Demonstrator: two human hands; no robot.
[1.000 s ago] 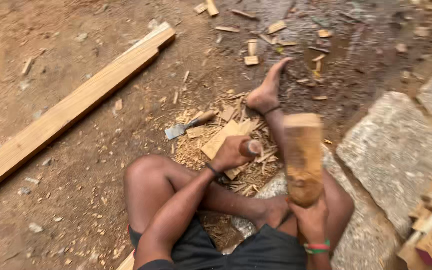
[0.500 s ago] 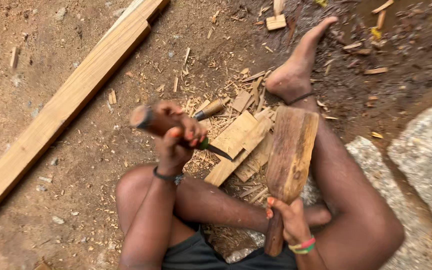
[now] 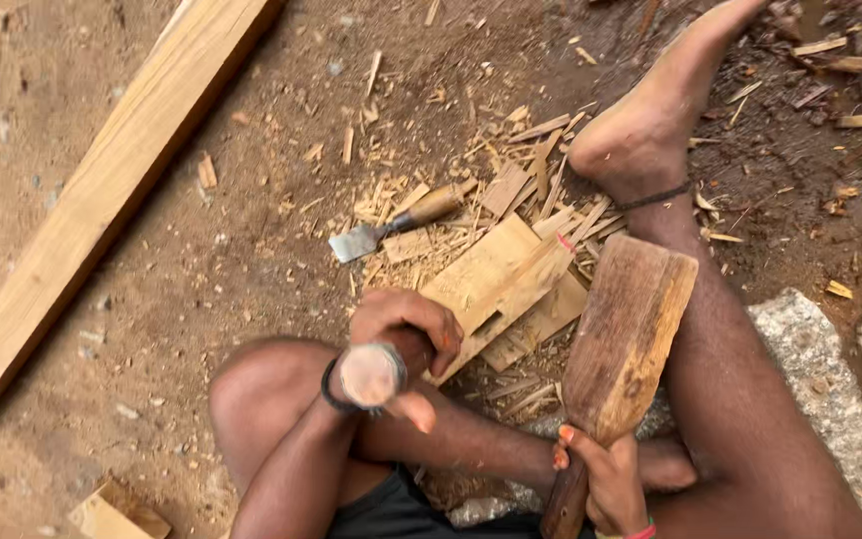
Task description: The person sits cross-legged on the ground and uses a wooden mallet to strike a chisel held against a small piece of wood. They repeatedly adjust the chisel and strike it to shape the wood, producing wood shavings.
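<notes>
Head view, looking straight down at a person seated on bare earth with legs folded around a small pile of wood chips. Their left hand (image 3: 403, 334) is clenched round the handle of a chisel (image 3: 376, 373), whose round butt end faces the camera. Their right hand (image 3: 606, 479) grips the handle of a broad wooden mallet (image 3: 626, 334), its head raised and tilted above the right leg. Just beyond the left hand lies a flat wooden workpiece (image 3: 496, 284), resting on chips and offcuts between the knees and the right foot (image 3: 650, 130). A second chisel (image 3: 391, 228) lies loose on the ground past the workpiece, blade toward the left. A long pale plank (image 3: 102, 195) runs diagonally along the left side, well apart from the work. Grey stone blocks (image 3: 820, 349) sit at the lower right, beside the right leg.

To do this step well, judging from the pose, the chisel should be held steady against the workpiece, the mallet should land squarely on the butt end, and the fingers should stay clear of the struck end.

The chisel's blade is hidden under the left hand, so whether its tip touches the wood cannot be told. The mallet handle's lower end is cut off by the frame edge. A pale block at the bottom left is only partly in view.
</notes>
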